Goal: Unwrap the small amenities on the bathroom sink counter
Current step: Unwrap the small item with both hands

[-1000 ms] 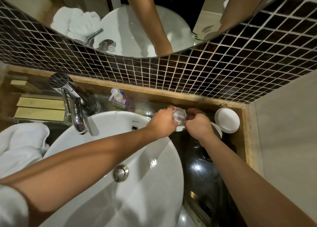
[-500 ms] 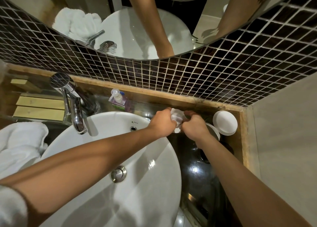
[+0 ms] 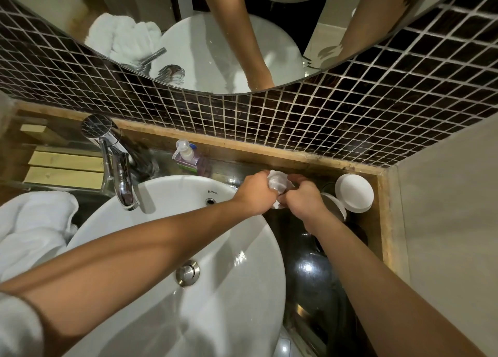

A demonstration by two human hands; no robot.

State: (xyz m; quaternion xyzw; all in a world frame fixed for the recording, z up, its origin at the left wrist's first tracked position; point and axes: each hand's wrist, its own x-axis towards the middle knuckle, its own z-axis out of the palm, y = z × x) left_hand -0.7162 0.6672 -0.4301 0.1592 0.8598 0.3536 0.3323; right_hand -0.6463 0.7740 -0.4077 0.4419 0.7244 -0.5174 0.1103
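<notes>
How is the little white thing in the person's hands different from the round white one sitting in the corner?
The wrapped item is gripped between the left hand and right hand; the round white lid rests untouched in the counter's corner. The wrapped item looks crinkled and partly see-through; the lid looks smooth, flat and opaque. The wrapped item appears smaller and mostly hidden by fingers; the lid shows fully. Both are white.

Both forearms are bare from elbow to wrist. A white short sleeve (image 3: pixel 16 327) covers the person's left upper arm at the lower left corner. The left hand (image 3: pixel 253 193) and right hand (image 3: pixel 303 199) wear no gloves, rings or watch.
</notes>
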